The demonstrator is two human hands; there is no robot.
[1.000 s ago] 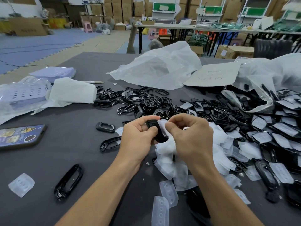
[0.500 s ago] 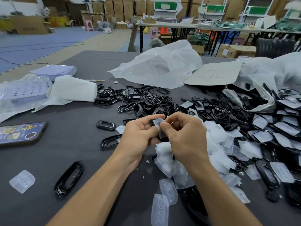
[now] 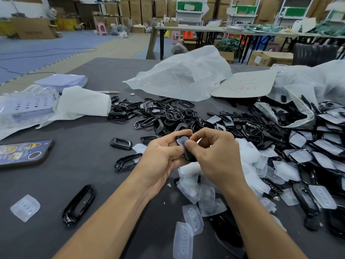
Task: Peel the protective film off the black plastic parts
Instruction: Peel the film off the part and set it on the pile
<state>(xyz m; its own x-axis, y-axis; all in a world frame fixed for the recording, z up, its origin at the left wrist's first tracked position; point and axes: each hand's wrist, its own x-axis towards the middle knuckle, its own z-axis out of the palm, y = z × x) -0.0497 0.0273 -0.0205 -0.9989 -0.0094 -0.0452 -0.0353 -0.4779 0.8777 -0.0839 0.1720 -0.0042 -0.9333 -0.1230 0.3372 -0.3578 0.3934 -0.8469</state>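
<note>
Your left hand (image 3: 161, 155) was curled round a black plastic part (image 3: 189, 156) and held it above the near middle of the dark table (image 3: 74, 174). Its forefinger reached over the part's far end. Your right hand (image 3: 214, 156) met it from the right. Its thumb and forefinger were pinched on the pale protective film (image 3: 181, 140) that lay on the part's upper face, and its other fingers were curled loosely behind. I could not tell whether the film's edge was lifted off the part.

Just below and to the right of your hands lay a heap of loose films (image 3: 250, 165) that spilled toward the near edge. Further right was a pile of black parts with film on them (image 3: 317, 154). On the far side of your hands sat a tangle of bare black frames (image 3: 164, 114). Beyond that was a crumpled white plastic bag (image 3: 183, 75), beside a cardboard sheet (image 3: 244, 84) with red marks.

To your left a phone (image 3: 22, 152) lay flat at the table's left edge. A long black frame (image 3: 79, 204) lay at the near left, and a single film piece (image 3: 25, 207) lay just left of it.
</note>
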